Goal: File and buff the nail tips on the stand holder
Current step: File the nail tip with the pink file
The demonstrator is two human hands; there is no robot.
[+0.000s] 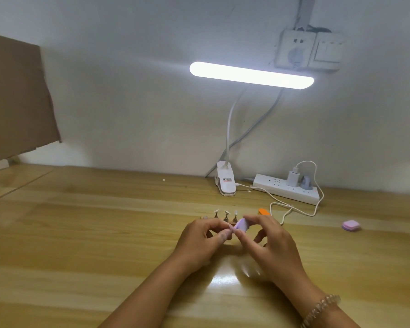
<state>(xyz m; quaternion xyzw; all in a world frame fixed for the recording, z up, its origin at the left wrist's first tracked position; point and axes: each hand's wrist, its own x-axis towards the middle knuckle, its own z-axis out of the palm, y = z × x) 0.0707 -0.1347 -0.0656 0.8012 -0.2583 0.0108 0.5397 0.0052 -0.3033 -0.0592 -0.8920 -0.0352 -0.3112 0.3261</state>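
My right hand (268, 240) pinches a small lilac buffer block (242, 225) between thumb and fingers. My left hand (202, 240) pinches something tiny against the block's left edge, likely a nail tip or its stand; my fingers hide most of it. Just behind my hands, three small stands with pale nail tips (225, 216) sit in a row on the wooden table (104, 233). Another tip (204, 217) lies at the row's left end.
An orange file (263, 212) lies right of the stands. A pink buffer block (351, 226) rests at the far right. Behind are a clip lamp (225, 183), its lit bar (251, 75), a power strip (287, 188) with white cables, and cardboard (17, 98) at left.
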